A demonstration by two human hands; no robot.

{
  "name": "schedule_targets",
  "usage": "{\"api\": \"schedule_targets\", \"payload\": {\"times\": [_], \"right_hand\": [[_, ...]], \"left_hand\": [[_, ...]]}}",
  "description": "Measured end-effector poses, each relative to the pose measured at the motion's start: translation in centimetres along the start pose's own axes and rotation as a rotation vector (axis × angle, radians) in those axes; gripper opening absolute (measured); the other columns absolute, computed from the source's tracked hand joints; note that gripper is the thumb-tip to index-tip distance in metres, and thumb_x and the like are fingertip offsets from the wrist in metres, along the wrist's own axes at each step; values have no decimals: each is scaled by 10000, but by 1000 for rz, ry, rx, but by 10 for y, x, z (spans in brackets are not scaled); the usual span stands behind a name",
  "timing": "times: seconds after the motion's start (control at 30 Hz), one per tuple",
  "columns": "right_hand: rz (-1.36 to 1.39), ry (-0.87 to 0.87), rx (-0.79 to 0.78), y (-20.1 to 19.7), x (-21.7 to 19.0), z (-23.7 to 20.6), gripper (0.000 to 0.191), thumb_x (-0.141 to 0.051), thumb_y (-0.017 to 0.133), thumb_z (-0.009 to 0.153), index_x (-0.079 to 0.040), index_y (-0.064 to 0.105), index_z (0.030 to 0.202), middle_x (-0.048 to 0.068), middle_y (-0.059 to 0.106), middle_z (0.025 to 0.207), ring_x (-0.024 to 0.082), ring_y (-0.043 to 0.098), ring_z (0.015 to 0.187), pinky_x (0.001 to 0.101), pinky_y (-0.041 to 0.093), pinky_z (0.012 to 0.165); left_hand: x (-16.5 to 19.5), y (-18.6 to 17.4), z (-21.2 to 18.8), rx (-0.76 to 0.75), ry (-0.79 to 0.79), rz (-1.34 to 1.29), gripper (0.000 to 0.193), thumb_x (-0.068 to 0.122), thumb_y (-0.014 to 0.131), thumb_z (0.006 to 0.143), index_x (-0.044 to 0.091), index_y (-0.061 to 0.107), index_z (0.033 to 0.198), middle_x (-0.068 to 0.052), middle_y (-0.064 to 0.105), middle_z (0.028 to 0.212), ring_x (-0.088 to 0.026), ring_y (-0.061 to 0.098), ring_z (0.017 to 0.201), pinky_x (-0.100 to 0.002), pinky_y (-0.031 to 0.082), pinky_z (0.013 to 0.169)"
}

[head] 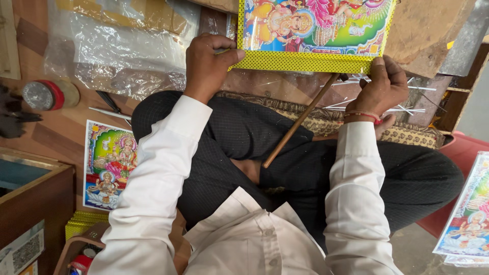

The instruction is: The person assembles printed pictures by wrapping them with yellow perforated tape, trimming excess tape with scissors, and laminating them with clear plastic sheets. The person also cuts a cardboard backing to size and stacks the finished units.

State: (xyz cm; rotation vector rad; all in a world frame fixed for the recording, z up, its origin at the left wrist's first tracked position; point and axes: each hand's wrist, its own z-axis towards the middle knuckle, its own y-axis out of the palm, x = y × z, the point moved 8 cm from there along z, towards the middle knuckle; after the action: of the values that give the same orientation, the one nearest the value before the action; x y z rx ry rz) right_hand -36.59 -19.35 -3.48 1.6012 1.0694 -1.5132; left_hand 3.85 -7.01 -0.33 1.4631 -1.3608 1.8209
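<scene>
A colourful religious picture in a yellow dotted frame lies in front of me, its near edge toward my lap. My left hand grips the frame's near left corner, thumb on top. At the near right corner, my right hand pinches the frame with its fingers closed on the edge. A thin wooden stick leans across my crossed legs under the frame.
A loose print of the same kind lies on the floor at left, next to a tape roll and clear plastic sheets. More prints sit at right. A wooden box stands lower left. Thin white strips are scattered near my right hand.
</scene>
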Motion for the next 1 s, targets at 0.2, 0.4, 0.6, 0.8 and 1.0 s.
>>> {"api": "schedule_targets", "payload": {"times": [0.2, 0.4, 0.6, 0.8, 1.0], "right_hand": [[33, -15, -29, 2, -3, -4, 136, -72, 774, 896, -6, 746, 1011, 80, 770, 911, 151, 715, 759, 273, 510, 587], [89, 141, 52, 1, 7, 2, 194, -23, 761, 800, 28, 782, 985, 106, 755, 834, 182, 669, 657, 284, 500, 542], [117, 292, 37, -24, 31, 5, 258, -30, 769, 732, 19, 773, 985, 76, 765, 852, 173, 659, 670, 278, 497, 557], [-165, -247, 27, 15, -24, -1, 289, -10, 759, 842, 36, 720, 1124, 120, 782, 1062, 260, 767, 956, 404, 642, 876], [-878, -964, -760, 139, -29, -192, 801, -193, 819, 891, 20, 411, 1547, 207, 423, 1600, 364, 370, 1523, 499, 263, 1277]], "left_hand": [[-2, -1, 1, -4, 0, -1, 216, 180, 903, 770, 26, 797, 879, -135, 735, 910, -219, 720, 814, -325, 567, 738], [-24, 9, 7, -103, -177, -326, 146, 59, 853, 765, -18, 758, 844, -90, 753, 834, -152, 719, 742, -279, 604, 701], [-48, 18, -14, -118, -246, -387, 148, 16, 866, 729, -22, 763, 827, -99, 761, 804, -174, 715, 725, -295, 589, 716], [-45, 13, 17, -96, -252, -448, 153, 8, 859, 690, -22, 753, 797, -110, 759, 779, -184, 725, 707, -307, 597, 716], [-52, 5, 10, -119, -170, -474, 112, -3, 842, 700, -29, 759, 770, -113, 753, 753, -185, 707, 695, -308, 569, 694]]}}
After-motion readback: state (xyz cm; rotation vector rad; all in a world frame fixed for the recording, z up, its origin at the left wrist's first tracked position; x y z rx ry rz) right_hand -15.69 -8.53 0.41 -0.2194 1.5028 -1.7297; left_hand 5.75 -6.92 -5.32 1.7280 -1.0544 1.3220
